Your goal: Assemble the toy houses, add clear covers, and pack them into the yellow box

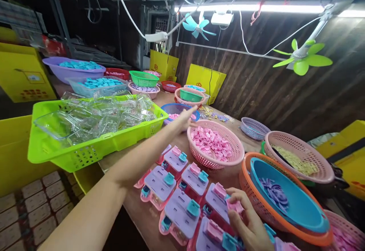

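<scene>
My left hand reaches out with its fingers stretched, holding nothing that I can see. It is at the far left rim of a pink basket full of small pink plastic pieces. My right hand is closed on a pink plastic piece, low over the rows of toy assemblies on the table. These assemblies have lilac tops, pink bodies and blue tabs. Several, such as the one beside my right hand, also carry a pink tab; others show open slots there.
A green crate of clear plastic parts stands left. An orange basket with a blue bowl of lilac pieces is right. More baskets and yellow boxes line the back. A green fan hangs overhead.
</scene>
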Demonstrator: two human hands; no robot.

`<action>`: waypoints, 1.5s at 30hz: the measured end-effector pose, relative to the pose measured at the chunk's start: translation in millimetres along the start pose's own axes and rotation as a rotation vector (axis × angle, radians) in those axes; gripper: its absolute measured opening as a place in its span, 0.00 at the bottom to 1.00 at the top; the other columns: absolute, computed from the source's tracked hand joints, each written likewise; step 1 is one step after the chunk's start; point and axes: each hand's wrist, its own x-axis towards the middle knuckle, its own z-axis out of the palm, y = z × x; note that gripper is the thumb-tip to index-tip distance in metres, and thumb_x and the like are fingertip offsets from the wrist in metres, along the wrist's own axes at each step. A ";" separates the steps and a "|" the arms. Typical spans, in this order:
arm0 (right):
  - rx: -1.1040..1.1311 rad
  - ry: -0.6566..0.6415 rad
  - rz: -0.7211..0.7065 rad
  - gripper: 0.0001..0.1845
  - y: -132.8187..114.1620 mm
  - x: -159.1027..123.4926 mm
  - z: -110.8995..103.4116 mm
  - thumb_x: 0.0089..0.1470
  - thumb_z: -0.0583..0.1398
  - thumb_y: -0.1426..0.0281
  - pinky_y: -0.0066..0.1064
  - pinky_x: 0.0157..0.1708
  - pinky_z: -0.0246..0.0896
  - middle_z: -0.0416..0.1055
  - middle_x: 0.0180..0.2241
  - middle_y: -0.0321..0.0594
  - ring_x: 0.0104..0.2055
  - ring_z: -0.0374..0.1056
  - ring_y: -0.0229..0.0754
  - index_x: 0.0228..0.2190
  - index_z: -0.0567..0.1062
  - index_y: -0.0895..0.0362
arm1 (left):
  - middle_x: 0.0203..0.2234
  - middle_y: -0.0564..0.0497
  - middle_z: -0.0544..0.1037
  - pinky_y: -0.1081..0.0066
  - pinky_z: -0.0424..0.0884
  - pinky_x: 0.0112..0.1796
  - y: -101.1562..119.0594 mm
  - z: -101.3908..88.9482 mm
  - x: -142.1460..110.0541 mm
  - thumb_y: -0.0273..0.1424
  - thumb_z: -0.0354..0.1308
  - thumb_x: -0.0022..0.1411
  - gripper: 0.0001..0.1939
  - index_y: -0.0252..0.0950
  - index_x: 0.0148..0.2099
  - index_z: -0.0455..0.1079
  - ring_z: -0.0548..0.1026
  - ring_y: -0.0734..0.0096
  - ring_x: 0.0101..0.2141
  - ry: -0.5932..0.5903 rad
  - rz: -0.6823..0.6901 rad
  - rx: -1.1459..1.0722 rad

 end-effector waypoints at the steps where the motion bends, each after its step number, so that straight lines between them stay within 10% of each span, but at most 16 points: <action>1: -0.010 -0.017 0.009 0.14 0.9 -2.1 -1.7 0.51 0.57 0.54 0.35 0.48 0.58 0.66 0.44 0.41 0.49 0.61 0.49 0.32 0.67 0.51 | 0.44 0.43 0.67 0.65 0.69 0.37 5.4 -1.9 8.3 0.33 0.60 0.54 0.26 0.37 0.54 0.57 0.69 0.66 0.38 0.039 0.027 0.024; 3: -0.093 -0.053 0.044 0.13 6.4 -5.9 -2.2 0.50 0.58 0.57 0.36 0.45 0.59 0.67 0.42 0.41 0.45 0.63 0.48 0.34 0.67 0.51 | 0.46 0.43 0.66 0.69 0.68 0.36 -8.7 -4.4 -0.6 0.32 0.63 0.50 0.30 0.37 0.55 0.57 0.68 0.67 0.39 0.011 0.098 0.229; 8: -0.310 -0.054 -0.094 0.18 15.7 -4.3 21.1 0.52 0.56 0.69 0.41 0.46 0.59 0.63 0.44 0.45 0.46 0.62 0.49 0.46 0.63 0.53 | 0.30 0.49 0.71 0.74 0.62 0.29 -102.0 -2.9 -104.2 0.41 0.61 0.51 0.18 0.33 0.40 0.69 0.67 0.71 0.30 -0.632 0.138 0.914; 12: -0.386 -0.166 -0.129 0.17 -5.4 3.1 51.7 0.52 0.55 0.73 0.39 0.39 0.63 0.63 0.41 0.45 0.40 0.65 0.47 0.46 0.64 0.56 | 0.25 0.55 0.69 0.76 0.56 0.25 -129.3 -9.8 -141.4 0.41 0.63 0.48 0.17 0.34 0.34 0.67 0.63 0.75 0.26 -0.630 0.162 1.064; 17: -0.409 -0.357 -0.181 0.17 -24.2 17.9 61.6 0.46 0.64 0.71 0.34 0.36 0.63 0.67 0.38 0.41 0.37 0.66 0.44 0.40 0.69 0.56 | 0.23 0.55 0.69 0.77 0.56 0.25 -104.4 -37.9 -130.5 0.42 0.58 0.54 0.16 0.32 0.32 0.69 0.63 0.75 0.25 -0.714 -0.002 1.077; 21: -0.426 -0.305 -0.296 0.19 -4.9 75.8 30.2 0.52 0.59 0.70 0.30 0.45 0.60 0.69 0.42 0.40 0.43 0.66 0.39 0.47 0.68 0.56 | 0.24 0.54 0.70 0.78 0.56 0.23 -91.1 -68.3 -119.9 0.46 0.55 0.56 0.19 0.32 0.35 0.69 0.63 0.77 0.23 -0.618 -0.040 1.090; 25: -0.907 -0.177 -0.042 0.18 33.4 162.4 -5.6 0.60 0.47 0.71 0.34 0.51 0.56 0.66 0.49 0.49 0.51 0.62 0.43 0.49 0.67 0.60 | 0.25 0.51 0.73 0.77 0.58 0.24 -103.8 -92.3 -107.9 0.42 0.53 0.59 0.18 0.31 0.38 0.73 0.65 0.75 0.23 -0.538 -0.029 1.241; 30: -1.064 -0.470 0.204 0.14 77.9 233.7 -3.4 0.55 0.56 0.70 0.40 0.49 0.59 0.69 0.46 0.50 0.49 0.65 0.46 0.43 0.72 0.62 | 0.31 0.49 0.77 0.77 0.61 0.31 -123.4 -96.2 -102.5 0.33 0.53 0.59 0.12 0.33 0.38 0.74 0.71 0.72 0.31 -0.556 0.056 1.293; 38: -1.136 -0.849 0.407 0.13 118.7 263.8 17.1 0.56 0.57 0.64 0.41 0.45 0.64 0.70 0.43 0.42 0.43 0.67 0.41 0.40 0.72 0.60 | 0.28 0.49 0.75 0.77 0.59 0.30 -128.8 -80.2 -98.1 0.32 0.53 0.60 0.10 0.33 0.34 0.74 0.70 0.74 0.28 -0.735 0.090 1.329; 45: -1.106 -0.743 0.307 0.12 124.9 270.0 19.0 0.53 0.60 0.66 0.42 0.47 0.61 0.71 0.42 0.42 0.45 0.67 0.42 0.38 0.73 0.61 | 0.24 0.51 0.73 0.78 0.58 0.28 -131.8 -77.3 -92.6 0.29 0.55 0.59 0.08 0.33 0.30 0.73 0.68 0.76 0.26 -0.769 0.050 1.348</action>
